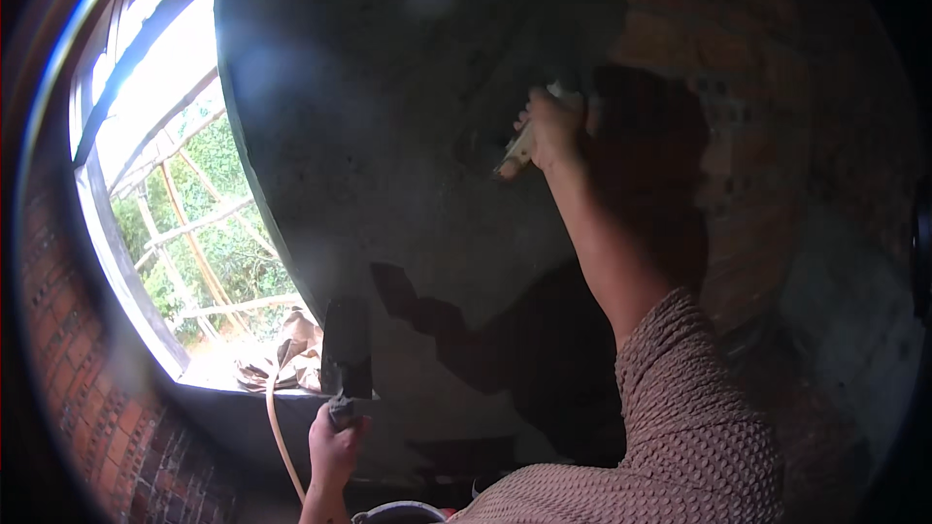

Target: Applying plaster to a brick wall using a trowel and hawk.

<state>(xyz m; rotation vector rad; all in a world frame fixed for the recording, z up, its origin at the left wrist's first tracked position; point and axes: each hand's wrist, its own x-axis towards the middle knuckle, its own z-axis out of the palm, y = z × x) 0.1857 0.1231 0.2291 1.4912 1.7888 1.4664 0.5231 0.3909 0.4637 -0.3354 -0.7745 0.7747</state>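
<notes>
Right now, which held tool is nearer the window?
The dark trowel in the left hand; the pale tool in the right hand sits higher, farther right.

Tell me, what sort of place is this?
Probably a building under construction or renovation: there's a dark grey plastered wall, bare reddish brickwork at left, and rough, crossed wooden poles outside the pale-framed window.

No lettering, label, brand, number or sign can be read anywhere here.
</notes>
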